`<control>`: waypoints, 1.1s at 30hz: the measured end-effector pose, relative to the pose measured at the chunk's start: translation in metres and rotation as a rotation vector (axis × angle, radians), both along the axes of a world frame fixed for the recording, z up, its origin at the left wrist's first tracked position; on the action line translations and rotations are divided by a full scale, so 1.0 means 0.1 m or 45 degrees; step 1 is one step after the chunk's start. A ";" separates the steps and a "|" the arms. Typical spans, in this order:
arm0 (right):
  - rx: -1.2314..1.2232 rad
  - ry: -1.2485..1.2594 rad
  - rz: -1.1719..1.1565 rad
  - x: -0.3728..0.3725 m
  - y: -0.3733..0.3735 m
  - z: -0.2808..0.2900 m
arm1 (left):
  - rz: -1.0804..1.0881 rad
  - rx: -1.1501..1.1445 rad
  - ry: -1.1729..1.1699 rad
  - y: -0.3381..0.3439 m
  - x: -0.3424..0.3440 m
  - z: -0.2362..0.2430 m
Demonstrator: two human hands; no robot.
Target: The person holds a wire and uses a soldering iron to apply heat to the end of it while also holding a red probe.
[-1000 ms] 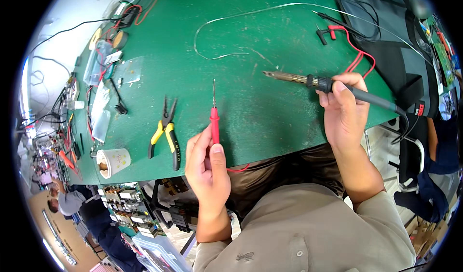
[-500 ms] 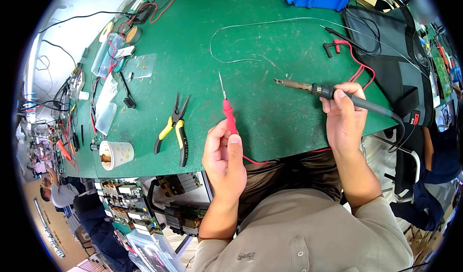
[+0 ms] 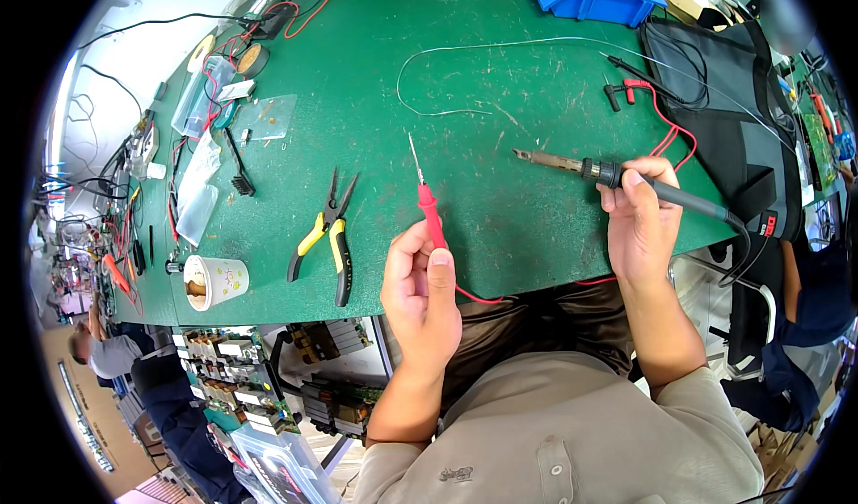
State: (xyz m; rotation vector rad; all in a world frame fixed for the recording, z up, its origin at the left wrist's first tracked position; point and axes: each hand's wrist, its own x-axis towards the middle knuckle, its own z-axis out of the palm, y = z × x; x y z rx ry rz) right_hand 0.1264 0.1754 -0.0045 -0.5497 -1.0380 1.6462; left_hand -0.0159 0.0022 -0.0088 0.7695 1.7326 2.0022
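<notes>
While in left hand (image 3: 420,300), red probe (image 3: 431,214), metal tip (image 3: 416,159) beyond thumb (image 3: 441,276).

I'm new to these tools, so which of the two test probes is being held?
The red test probe, in the left hand. The black test probe instead lies unheld, by the dark grey bag.

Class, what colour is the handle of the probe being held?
The probe handle is red, seen best in the head view.
</notes>
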 end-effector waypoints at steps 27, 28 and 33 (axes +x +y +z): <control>0.021 -0.002 0.016 0.00 0.00 0.00 | -0.151 0.168 -0.320 -0.05 -0.07 0.02; 0.024 -0.001 0.020 0.00 0.01 0.00 | -0.152 0.169 -0.319 -0.05 -0.06 0.03; 0.011 -0.006 0.016 0.00 0.00 0.01 | -0.157 0.161 -0.326 -0.05 -0.06 0.03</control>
